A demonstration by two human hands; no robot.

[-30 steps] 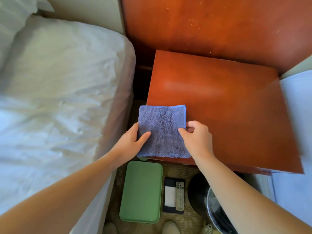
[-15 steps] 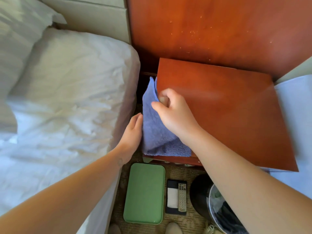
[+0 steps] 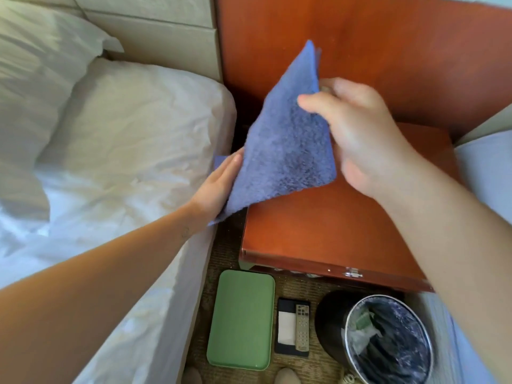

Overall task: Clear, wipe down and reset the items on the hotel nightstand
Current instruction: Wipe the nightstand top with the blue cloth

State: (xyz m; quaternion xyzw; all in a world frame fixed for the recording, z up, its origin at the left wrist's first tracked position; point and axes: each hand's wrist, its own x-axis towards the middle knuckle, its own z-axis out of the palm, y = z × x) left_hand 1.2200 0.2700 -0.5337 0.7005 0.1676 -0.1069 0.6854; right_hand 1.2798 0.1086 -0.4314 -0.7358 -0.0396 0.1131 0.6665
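A blue terry cloth (image 3: 285, 151) hangs lifted above the left part of the reddish wooden nightstand (image 3: 332, 231). My right hand (image 3: 357, 134) pinches its upper right edge between thumb and fingers. My left hand (image 3: 219, 184) lies with straight fingers under the cloth's lower left side, beside the mattress edge; its fingertips are hidden behind the fabric. Nothing stands on the nightstand top.
On the carpet below the nightstand lie a green tray (image 3: 241, 320), a black tray with a remote and white pad (image 3: 293, 328), and a lined bin (image 3: 388, 342). A bed with white sheets (image 3: 110, 151) fills the left. A wooden wall panel (image 3: 388, 51) stands behind.
The cloth lay flat on the nightstand's front left corner under both hands. My right hand has pulled it up and back into the air, while my left hand shifted to its underside.
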